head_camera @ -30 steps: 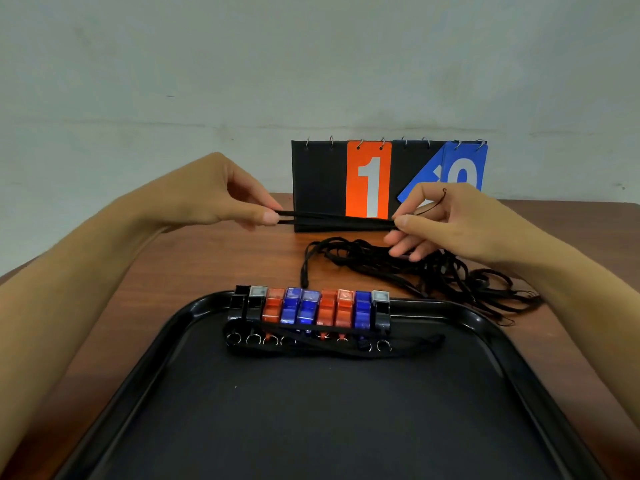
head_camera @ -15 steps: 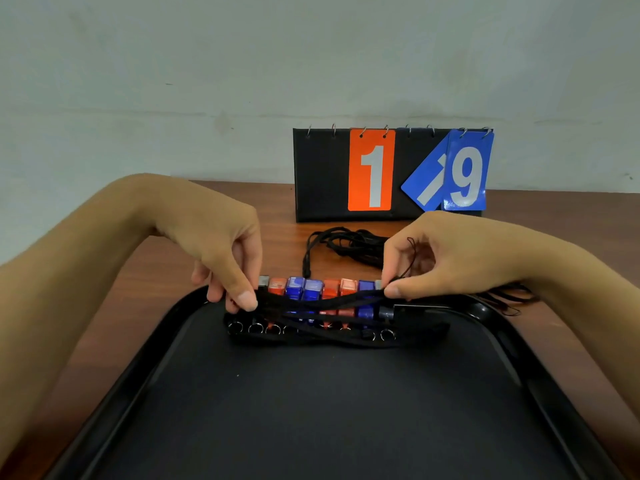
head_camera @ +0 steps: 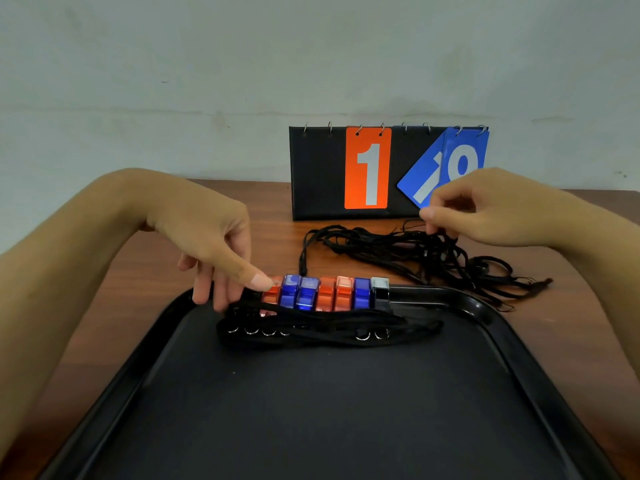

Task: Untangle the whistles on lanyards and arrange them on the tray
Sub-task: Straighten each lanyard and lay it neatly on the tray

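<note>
Where the black tray meets the wooden table, a row of red, blue and silver whistles packed side by side along the far rim, black lanyards bundled in front. Left hand relaxed, fingertips touching that bundle's left end. Right hand pinching a cord of the tangled lanyard pile on the table, before a flip scoreboard.

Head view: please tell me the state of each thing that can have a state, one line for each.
Left hand: fingers straight, touching the row of whistles.
Right hand: fingers curled over the tangle.
Row of whistles: lined up at the tray's far edge.
Tangle of lanyards: still knotted, on the table.
Tray: flat on the table.
Scoreboard: upright, orange card shows 1.
</note>
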A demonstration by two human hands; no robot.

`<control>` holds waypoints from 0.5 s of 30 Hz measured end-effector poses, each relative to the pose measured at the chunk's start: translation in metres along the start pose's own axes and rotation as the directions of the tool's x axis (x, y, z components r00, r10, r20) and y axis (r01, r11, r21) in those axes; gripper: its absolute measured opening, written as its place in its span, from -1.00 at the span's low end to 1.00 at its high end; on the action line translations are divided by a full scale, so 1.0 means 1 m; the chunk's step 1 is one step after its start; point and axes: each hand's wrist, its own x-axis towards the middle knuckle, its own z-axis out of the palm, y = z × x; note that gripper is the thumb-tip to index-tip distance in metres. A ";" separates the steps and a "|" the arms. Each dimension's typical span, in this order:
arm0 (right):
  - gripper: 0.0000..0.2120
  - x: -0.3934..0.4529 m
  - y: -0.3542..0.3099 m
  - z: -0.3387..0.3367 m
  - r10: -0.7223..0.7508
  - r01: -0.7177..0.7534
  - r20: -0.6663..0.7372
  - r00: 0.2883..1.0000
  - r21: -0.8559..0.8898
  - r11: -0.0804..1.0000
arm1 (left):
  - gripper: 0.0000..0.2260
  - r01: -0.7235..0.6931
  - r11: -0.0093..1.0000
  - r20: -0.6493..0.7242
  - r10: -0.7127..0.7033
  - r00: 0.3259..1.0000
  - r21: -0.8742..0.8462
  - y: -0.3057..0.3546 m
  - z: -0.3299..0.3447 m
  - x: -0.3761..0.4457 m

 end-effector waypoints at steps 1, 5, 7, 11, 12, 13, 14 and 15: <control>-0.71 -0.001 0.006 -0.002 0.029 -0.028 0.037 0.999 -0.036 0.999 | -0.62 0.020 0.999 -0.020 -0.020 1.000 -0.026 0.000 0.004 0.003; -0.80 -0.004 0.020 -0.002 0.147 -0.122 0.190 0.971 -0.138 0.983 | -0.60 -0.019 0.994 0.001 0.019 1.000 -0.105 0.002 0.002 0.003; -0.81 -0.003 0.021 0.000 0.153 -0.122 0.225 0.962 -0.144 0.982 | -0.59 -0.117 0.986 0.069 0.125 0.990 -0.115 0.002 -0.007 -0.001; -0.95 0.003 0.010 0.011 0.048 -0.033 0.245 0.968 -0.066 0.997 | -0.62 -0.282 0.944 0.026 0.291 0.956 -0.171 0.002 -0.006 0.006; -0.88 0.004 0.008 0.015 0.031 -0.015 0.285 0.958 -0.060 0.998 | -0.63 -0.304 0.935 0.008 0.311 0.950 -0.184 0.002 -0.005 0.008; -0.82 0.006 0.006 0.020 0.024 -0.002 0.329 0.944 -0.064 0.998 | -0.63 -0.328 0.924 -0.008 0.333 0.943 -0.198 0.003 -0.003 0.010; -0.78 0.008 0.005 0.023 0.022 0.008 0.367 0.930 -0.079 0.997 | -0.62 -0.343 0.915 -0.017 0.348 0.937 -0.211 0.003 -0.002 0.012; -0.75 0.010 0.003 0.025 0.024 0.014 0.398 0.917 -0.092 0.996 | -0.62 -0.354 0.910 -0.028 0.357 0.934 -0.216 0.002 -0.002 0.014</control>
